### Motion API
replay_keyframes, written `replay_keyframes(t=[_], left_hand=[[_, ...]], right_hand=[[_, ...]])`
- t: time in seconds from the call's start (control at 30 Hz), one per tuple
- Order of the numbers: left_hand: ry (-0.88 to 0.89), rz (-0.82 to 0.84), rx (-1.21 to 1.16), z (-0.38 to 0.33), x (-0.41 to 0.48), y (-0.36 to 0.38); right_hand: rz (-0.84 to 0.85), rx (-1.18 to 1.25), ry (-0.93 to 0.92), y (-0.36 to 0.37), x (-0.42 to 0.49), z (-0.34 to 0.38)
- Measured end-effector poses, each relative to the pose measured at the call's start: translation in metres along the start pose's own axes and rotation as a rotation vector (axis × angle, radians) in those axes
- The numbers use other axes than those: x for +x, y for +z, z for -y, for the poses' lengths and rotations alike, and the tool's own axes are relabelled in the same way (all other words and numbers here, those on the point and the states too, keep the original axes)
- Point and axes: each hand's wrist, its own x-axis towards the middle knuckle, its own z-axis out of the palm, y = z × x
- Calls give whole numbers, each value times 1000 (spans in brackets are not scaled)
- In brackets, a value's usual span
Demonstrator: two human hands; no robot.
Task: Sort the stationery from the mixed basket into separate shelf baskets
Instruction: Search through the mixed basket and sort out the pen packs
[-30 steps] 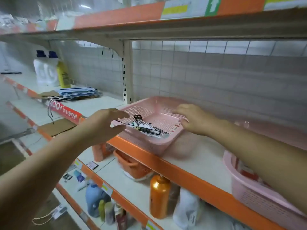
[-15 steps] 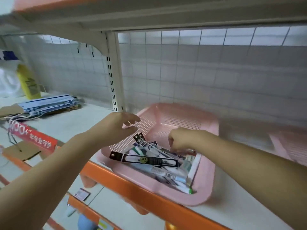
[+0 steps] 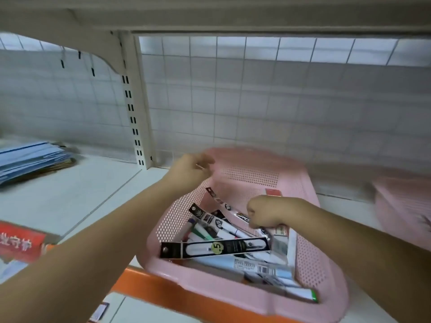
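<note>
A pink perforated basket [image 3: 310, 259] sits on the white shelf, its front rim over the orange shelf edge. It holds several packaged pens and markers; a long black pen pack [image 3: 214, 248] lies across the top and a green-tipped marker [image 3: 303, 294] lies near the front. My right hand [image 3: 268, 212] is inside the basket, its fingers curled round a slim black-and-white pen pack [image 3: 229, 208] that slants up to the left. My left hand [image 3: 189, 171] hovers at the basket's back left corner with loosely bent fingers, holding nothing.
A second pink basket [image 3: 405, 206] stands on the same shelf at the right edge. A stack of blue paper bags [image 3: 30, 159] lies at the far left. A slotted white upright [image 3: 134, 101] rises behind the left hand. A red sign [image 3: 21, 243] hangs at the shelf front.
The view has come closer to the basket and tilted down. My right hand has closed on a pen pack among the stationery. My left hand stays at the basket's back left corner.
</note>
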Motion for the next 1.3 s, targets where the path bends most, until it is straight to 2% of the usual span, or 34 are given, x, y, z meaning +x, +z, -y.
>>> replay_keyframes(t=[0.07, 0.2, 0.27, 0.33, 0.43, 0.57, 0.67, 0.77, 0.83, 0.87, 1.0, 1.17, 1.3], left_hand=[[-54, -57, -164, 2, 7, 2], [-198, -143, -422, 1, 17, 6], [-246, -91, -537, -1, 21, 8], [-262, 28, -688, -4, 21, 12], [-197, 113, -773, 0, 19, 16], [-139, 185, -744, 7, 20, 16], [-182, 105, -824, 6, 22, 16], [-205, 0, -960, 8, 24, 12], [-180, -13, -946, 9, 22, 11], [-163, -17, -933, 8, 22, 11], [-135, -23, -929, 10, 22, 11], [-194, 123, -941, 12, 20, 9], [-229, 170, -969, 11, 19, 8]], right_hand=[[-84, 22, 22, -5, -2, -3], [-374, 323, 24, -14, -9, -9], [-529, 339, -30, -14, -12, -1], [-651, 332, -98, -11, -12, 12], [-738, 382, -148, -1, -6, 17], [-688, 511, -176, 3, -3, 15], [-598, 631, -175, 2, -2, 16], [-331, 610, -48, 5, -1, 5], [-88, 519, 17, 9, -3, 2], [-34, 501, 25, 10, -4, 2], [-5, 412, 4, 9, -4, 9], [22, 328, -10, 7, -9, 12], [49, 321, -35, 9, -11, 10]])
